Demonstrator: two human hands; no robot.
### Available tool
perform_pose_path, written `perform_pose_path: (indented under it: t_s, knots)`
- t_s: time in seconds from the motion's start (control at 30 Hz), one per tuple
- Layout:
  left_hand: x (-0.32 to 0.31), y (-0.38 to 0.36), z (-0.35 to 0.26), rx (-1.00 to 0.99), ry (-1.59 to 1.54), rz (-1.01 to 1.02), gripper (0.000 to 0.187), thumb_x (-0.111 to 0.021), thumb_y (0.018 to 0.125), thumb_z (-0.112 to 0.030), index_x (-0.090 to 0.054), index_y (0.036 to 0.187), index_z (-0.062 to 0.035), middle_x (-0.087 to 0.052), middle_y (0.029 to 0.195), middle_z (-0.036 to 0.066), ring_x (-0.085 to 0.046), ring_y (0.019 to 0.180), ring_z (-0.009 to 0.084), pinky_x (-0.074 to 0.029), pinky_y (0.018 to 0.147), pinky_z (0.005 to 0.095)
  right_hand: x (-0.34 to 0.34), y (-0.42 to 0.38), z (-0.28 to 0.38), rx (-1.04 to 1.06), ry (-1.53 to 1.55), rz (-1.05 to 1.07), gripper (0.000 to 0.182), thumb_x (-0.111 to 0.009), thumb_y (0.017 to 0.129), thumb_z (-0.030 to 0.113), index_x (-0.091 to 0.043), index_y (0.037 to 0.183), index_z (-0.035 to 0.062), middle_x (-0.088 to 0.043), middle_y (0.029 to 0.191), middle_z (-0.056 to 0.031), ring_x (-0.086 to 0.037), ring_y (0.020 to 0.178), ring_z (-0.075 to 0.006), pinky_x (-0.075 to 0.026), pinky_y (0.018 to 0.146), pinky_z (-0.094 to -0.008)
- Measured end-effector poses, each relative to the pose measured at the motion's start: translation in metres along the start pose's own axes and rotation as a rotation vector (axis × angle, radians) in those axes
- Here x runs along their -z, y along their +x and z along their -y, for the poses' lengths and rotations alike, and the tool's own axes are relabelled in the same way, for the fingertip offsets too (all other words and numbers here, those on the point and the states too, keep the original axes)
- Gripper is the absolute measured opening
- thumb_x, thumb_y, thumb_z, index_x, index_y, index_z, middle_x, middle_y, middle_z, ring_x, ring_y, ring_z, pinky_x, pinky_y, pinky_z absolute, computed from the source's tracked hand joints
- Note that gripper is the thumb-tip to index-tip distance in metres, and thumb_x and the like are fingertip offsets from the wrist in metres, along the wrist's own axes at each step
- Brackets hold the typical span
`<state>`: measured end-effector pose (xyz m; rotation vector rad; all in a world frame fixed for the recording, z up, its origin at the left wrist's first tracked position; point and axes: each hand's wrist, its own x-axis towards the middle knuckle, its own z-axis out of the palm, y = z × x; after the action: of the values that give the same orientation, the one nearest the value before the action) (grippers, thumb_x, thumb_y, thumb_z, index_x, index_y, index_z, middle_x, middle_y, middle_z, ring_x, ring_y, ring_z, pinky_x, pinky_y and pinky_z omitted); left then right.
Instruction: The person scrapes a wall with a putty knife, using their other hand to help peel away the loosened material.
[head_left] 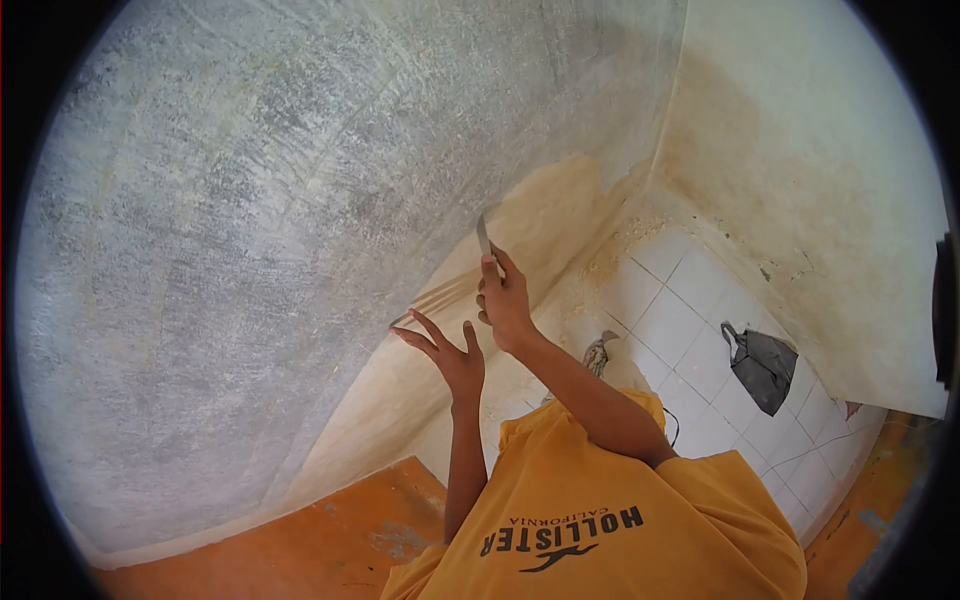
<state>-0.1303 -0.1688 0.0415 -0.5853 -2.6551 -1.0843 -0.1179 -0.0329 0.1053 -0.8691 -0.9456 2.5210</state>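
In my right hand [507, 300] is a scraper [484, 236] with a thin grey metal blade, its handle hidden by my closed fingers. The blade points up against the wall, at the border between the mottled grey coating [280, 200] and a bare beige patch [545, 215]. My left hand [458, 366] is open to the left and lower, fingers spread, with its fingertips at the wall by the coating's lower edge. Thin finger shadows fall on the beige strip beside it.
A dark grey bag [765, 370] lies on the white tiled floor [690, 330]. Small flakes [640, 225] are scattered at the wall corner. A pale wall [800, 170] rises on the right. An orange painted surface [330, 540] runs along the lower left. A foot [597, 355] shows on the floor.
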Motion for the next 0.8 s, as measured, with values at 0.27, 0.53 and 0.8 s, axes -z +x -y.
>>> perform_pose_path:
  t_s: [0.27,0.53,0.8]
  knots:
    - [0.001,0.002,0.006,-0.027,0.033,0.018,0.097,-0.068,0.097,-0.019,0.000,0.166,-0.0096,0.025,0.162,0.035,0.019,0.152,0.0544,-0.004,0.122,0.0643,0.004,0.013,0.001,0.025,0.033,-0.060,0.045,-0.055,0.108,0.037,-0.050,0.148,0.0185,-0.040,0.068,0.0062,-0.032,0.051,-0.0028,-0.024,0.042,-0.0218]
    - [0.003,0.000,0.007,-0.008,0.022,0.045,0.097,-0.067,0.098,-0.019,0.001,0.166,-0.0099,0.026,0.162,0.034,0.019,0.151,0.0540,-0.004,0.123,0.0637,0.001,0.011,0.003,0.009,0.003,-0.147,0.044,-0.057,0.107,0.036,-0.051,0.147,0.0180,-0.041,0.068,0.0063,-0.032,0.051,-0.0031,-0.023,0.042,-0.0220]
    - [0.006,0.001,0.008,-0.029,0.039,0.055,0.098,-0.069,0.097,-0.018,0.000,0.165,-0.0093,0.024,0.163,0.034,0.017,0.152,0.0547,-0.005,0.123,0.0635,0.009,0.004,0.006,-0.003,0.023,0.001,0.045,-0.058,0.107,0.037,-0.051,0.147,0.0184,-0.041,0.069,0.0063,-0.032,0.052,-0.0022,-0.022,0.042,-0.0214]
